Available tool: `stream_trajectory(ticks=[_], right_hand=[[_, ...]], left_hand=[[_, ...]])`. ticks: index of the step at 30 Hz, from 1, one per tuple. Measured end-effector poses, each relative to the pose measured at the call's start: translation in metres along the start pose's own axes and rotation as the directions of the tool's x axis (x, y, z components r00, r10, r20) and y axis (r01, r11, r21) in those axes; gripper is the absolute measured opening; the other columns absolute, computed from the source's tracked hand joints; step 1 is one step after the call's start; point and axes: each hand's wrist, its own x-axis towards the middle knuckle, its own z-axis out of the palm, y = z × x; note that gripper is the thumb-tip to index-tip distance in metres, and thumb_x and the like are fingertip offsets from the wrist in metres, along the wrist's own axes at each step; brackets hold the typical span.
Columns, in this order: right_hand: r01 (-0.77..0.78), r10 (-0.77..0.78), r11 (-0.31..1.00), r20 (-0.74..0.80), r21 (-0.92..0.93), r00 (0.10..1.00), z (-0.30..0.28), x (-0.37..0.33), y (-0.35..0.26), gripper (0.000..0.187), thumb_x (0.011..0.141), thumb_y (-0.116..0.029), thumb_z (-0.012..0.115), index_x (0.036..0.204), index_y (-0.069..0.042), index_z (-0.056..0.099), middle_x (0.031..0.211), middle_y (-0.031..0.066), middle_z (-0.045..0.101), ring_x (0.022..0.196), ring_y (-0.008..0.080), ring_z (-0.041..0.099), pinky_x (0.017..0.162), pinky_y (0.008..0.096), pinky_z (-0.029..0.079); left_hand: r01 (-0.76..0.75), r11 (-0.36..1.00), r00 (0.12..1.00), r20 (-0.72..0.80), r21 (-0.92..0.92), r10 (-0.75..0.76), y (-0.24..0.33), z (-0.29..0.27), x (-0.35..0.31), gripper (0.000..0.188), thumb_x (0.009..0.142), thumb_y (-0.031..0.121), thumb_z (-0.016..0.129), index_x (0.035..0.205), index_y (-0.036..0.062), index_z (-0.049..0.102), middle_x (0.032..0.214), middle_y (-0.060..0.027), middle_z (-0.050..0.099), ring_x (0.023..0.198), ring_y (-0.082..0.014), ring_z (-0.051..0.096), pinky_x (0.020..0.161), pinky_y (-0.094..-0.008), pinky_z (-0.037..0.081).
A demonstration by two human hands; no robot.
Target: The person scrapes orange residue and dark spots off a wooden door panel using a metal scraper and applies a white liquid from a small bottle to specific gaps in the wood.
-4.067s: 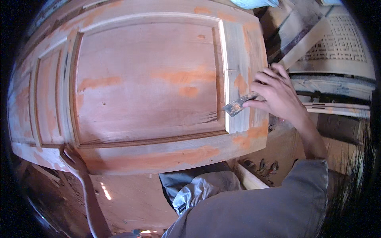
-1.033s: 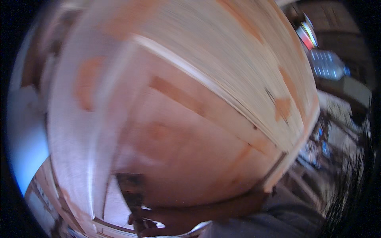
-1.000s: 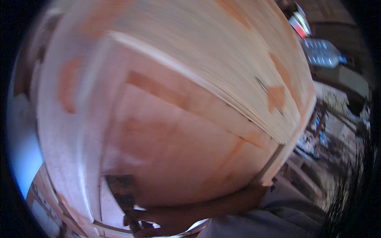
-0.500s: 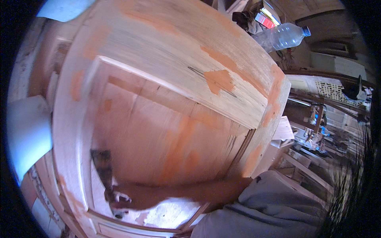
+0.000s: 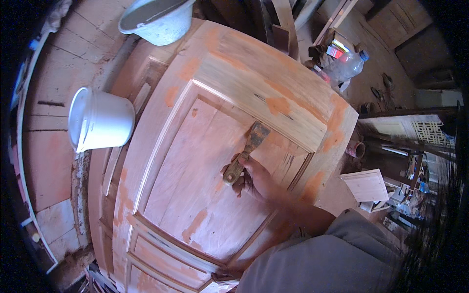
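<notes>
My right hand [image 5: 251, 178] is closed around the handle of a putty knife [image 5: 254, 139]. Its dark, stained blade points to the far right, over the recessed panel of a wooden door [image 5: 176, 166], close to the panel's upper moulding. Orange filler patches [image 5: 278, 105] mark the door's frame and panel, with one streak [image 5: 195, 225] lower on the panel. At the lower middle, partly behind my grey sleeve, what looks like my left hand [image 5: 227, 277] shows in shadow by the door's lower rail; its fingers cannot be made out.
Left of the door stands a white bucket [image 5: 110, 119]; a grey-white basin [image 5: 163, 24] is at the far left. A clear plastic bottle [image 5: 347, 67] with a blue cap stands beyond the far right edge. A pale board [image 5: 366, 185] and cluttered wooden pieces lie to the right.
My right hand has moved the putty knife from the panel's lower left toward its upper right side. The view has shifted, bringing more of the bucket, basin and lower door panels into sight.
</notes>
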Motion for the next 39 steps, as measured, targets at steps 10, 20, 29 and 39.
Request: stream_trajectory(ticks=[10,20,29,39], right_hand=[[0.258,-0.248,0.943,0.077,-0.212,0.966,0.029,-0.034,-0.025,0.025,0.103,-0.038,0.049,0.111,-0.014,0.048,0.093,0.0132,0.068,0.064,0.0169,0.063,0.044,0.0277,0.048],[0.066,-0.414,0.420,-0.127,-0.905,0.901,-0.031,-0.063,-0.100,0.036,0.103,-0.038,0.053,0.119,-0.007,0.062,0.077,0.0049,0.062,0.053,0.0144,0.053,0.050,0.0282,0.044],[0.135,-0.517,-0.673,0.592,-0.728,0.619,-0.051,-0.048,-0.164,0.027,0.097,-0.025,0.060,0.103,0.001,0.062,0.079,0.0173,0.065,0.070,0.0305,0.063,0.068,0.0409,0.050],[0.287,-0.444,-0.480,0.512,-0.829,0.736,-0.041,-0.094,-0.208,0.014,0.093,-0.015,0.059,0.094,-0.001,0.062,0.078,0.0193,0.066,0.070,0.0305,0.067,0.065,0.0396,0.052]], left_hand=[[0.115,0.993,0.990,-0.077,-0.040,-0.118,-0.005,-0.023,-0.048,0.053,0.105,0.037,0.047,0.139,-0.0045,0.043,0.136,-0.0262,0.048,0.128,-0.0404,0.046,0.109,-0.0492,0.036],[0.301,0.942,0.924,-0.200,-0.150,-0.327,-0.007,-0.037,-0.113,0.054,0.104,0.036,0.048,0.139,-0.0045,0.043,0.137,-0.0266,0.048,0.129,-0.0407,0.045,0.110,-0.0493,0.035],[0.339,0.754,0.792,-0.261,-0.563,-0.552,0.003,-0.075,-0.119,0.058,0.105,0.035,0.045,0.144,-0.0067,0.035,0.145,-0.0262,0.043,0.137,-0.0388,0.040,0.116,-0.0461,0.030],[0.368,0.564,0.309,-0.475,-0.740,-0.824,0.002,-0.081,-0.238,0.059,0.103,0.043,0.048,0.137,-0.0054,0.046,0.138,-0.0232,0.050,0.134,-0.0322,0.044,0.113,-0.0445,0.033]])
